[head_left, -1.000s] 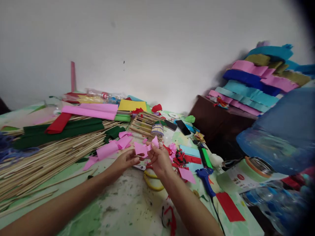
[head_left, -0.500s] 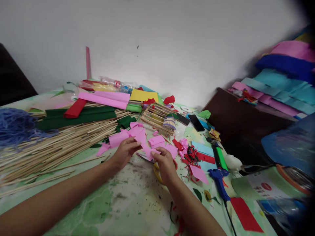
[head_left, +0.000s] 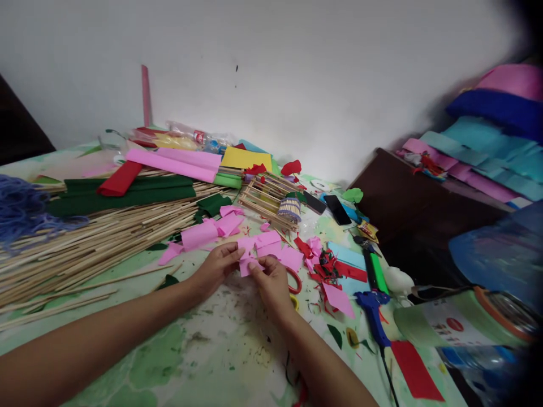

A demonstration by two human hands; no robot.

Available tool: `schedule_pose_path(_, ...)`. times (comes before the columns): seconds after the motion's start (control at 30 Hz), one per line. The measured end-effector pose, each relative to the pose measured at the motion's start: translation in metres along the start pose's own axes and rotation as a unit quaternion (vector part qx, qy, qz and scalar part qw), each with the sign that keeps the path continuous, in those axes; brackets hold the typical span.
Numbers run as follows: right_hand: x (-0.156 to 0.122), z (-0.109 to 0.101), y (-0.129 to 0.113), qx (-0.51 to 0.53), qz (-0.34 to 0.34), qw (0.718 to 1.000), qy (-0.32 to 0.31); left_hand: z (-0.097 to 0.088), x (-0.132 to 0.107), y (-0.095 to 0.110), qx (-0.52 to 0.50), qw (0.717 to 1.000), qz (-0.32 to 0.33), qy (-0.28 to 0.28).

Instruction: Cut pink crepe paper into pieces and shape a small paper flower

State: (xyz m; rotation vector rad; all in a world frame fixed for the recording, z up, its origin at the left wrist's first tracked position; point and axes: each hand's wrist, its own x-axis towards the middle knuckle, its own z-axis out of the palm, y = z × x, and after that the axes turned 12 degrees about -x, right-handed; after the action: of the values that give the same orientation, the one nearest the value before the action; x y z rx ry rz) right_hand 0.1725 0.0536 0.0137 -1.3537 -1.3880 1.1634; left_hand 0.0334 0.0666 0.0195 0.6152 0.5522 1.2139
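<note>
Between my two hands is a small piece of pink crepe paper, held above the table. My left hand pinches its left side between thumb and fingers. On its right edge my right hand is closed, thumb against fingertips. Scissors with red and yellow handles lie partly hidden behind my right hand. More pink paper pieces rest just past my left hand, and another pink sheet lies behind the held piece.
Thin wooden sticks cover the left side. A stick frame stands beyond my hands. To the right are red and green scraps, a blue glue gun, a phone and a green jar.
My hands have drawn closer together around the pink paper, and the left hand has shifted its grip. The held piece now sits apart from the pink pieces on the left. The view has shifted slightly.
</note>
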Motion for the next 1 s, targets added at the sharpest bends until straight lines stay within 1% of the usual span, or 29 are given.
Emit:
schedule_pose_path(0.07, 0.001, 0.000, 0.002, -0.013, 0.000, 1.000, 0.004, -0.001, 0.000, 0.000, -0.001, 1.000, 0.008, -0.008)
schedule_pose_path(0.17, 0.001, 0.001, 0.005, -0.031, -0.004, 0.999, 0.009, -0.003, 0.001, 0.000, 0.045, 0.998, 0.018, -0.026)
schedule_pose_path(0.3, 0.001, 0.001, 0.005, -0.058, -0.018, 0.998, 0.002, -0.006, 0.003, -0.003, 0.108, 0.994, 0.029, -0.002)
schedule_pose_path(0.37, 0.000, -0.003, 0.003, -0.073, -0.025, 0.997, -0.007, -0.009, 0.005, -0.004, 0.118, 0.992, 0.050, 0.009)
schedule_pose_path(0.4, -0.002, -0.007, 0.002, -0.103, -0.035, 0.994, -0.014, -0.010, 0.006, -0.004, 0.118, 0.991, 0.062, 0.014)
schedule_pose_path(0.43, -0.003, -0.011, -0.001, -0.154, -0.052, 0.986, -0.020, -0.011, 0.007, -0.004, 0.113, 0.991, 0.073, 0.021)
schedule_pose_path(0.47, -0.006, -0.017, -0.003, -0.228, -0.077, 0.970, -0.024, -0.013, 0.009, -0.004, 0.102, 0.991, 0.083, 0.031)
schedule_pose_path(0.5, -0.009, -0.023, -0.006, -0.320, -0.107, 0.941, -0.020, -0.014, 0.010, -0.004, 0.088, 0.991, 0.089, 0.042)
schedule_pose_path(0.57, -0.014, -0.034, -0.009, -0.486, -0.146, 0.862, 0.007, -0.016, 0.013, -0.005, 0.061, 0.992, 0.093, 0.068)
schedule_pose_path(0.6, -0.017, -0.039, -0.010, -0.542, -0.147, 0.827, 0.020, -0.016, 0.014, -0.005, 0.051, 0.991, 0.094, 0.083)
schedule_pose_path(0.63, -0.019, -0.043, -0.011, -0.582, -0.141, 0.801, 0.025, -0.017, 0.016, -0.005, 0.044, 0.990, 0.095, 0.098)
schedule_pose_path(0.67, -0.021, -0.046, -0.010, -0.606, -0.130, 0.784, 0.021, -0.018, 0.017, -0.005, 0.039, 0.988, 0.096, 0.111)
schedule_pose_path(0.7, -0.023, -0.047, -0.010, -0.621, -0.120, 0.775, 0.012, -0.019, 0.018, -0.005, 0.034, 0.987, 0.097, 0.122)
schedule_pose_path(0.73, -0.024, -0.048, -0.009, -0.626, -0.114, 0.771, -0.001, -0.019, 0.019, -0.004, 0.030, 0.986, 0.099, 0.129)
schedule_pose_path(0.8, -0.025, -0.047, -0.007, -0.623, -0.117, 0.773, -0.025, -0.020, 0.019, -0.004, 0.028, 0.985, 0.104, 0.137)
schedule_pose_path(0.9, -0.025, -0.044, -0.006, -0.609, -0.126, 0.782, -0.042, -0.022, 0.019, -0.002, 0.039, 0.983, 0.114, 0.137)
schedule_pose_path(1.0, -0.024, -0.044, -0.006, -0.596, -0.111, 0.794, -0.047, -0.023, 0.020, 0.000, 0.059, 0.980, 0.131, 0.135)
